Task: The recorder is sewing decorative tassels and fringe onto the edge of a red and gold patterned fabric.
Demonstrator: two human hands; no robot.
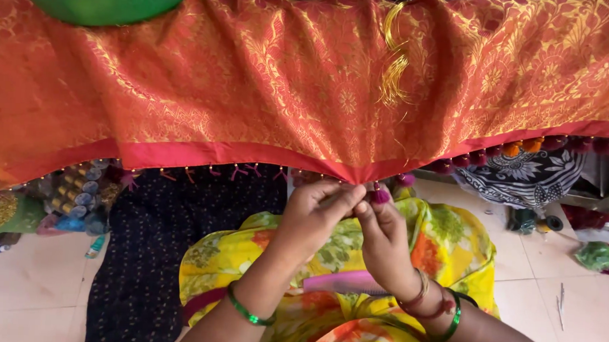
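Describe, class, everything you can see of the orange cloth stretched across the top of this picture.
The orange cloth spans the whole width, hanging in soft folds. It looks like shiny woven silk, covered in gold floral patterning, with a plain red border along its lower edge. Small maroon and orange tassels dangle from the border on the right, tiny ones on the left. A bundle of gold thread lies on it. The left hand and right hand pinch the border's lowest point, beside a magenta tassel.

Glossy woven orange cloth [267,75] with gold brocade, matt red hem [217,152], fuzzy tassel [381,194], shiny green bangle [245,312]
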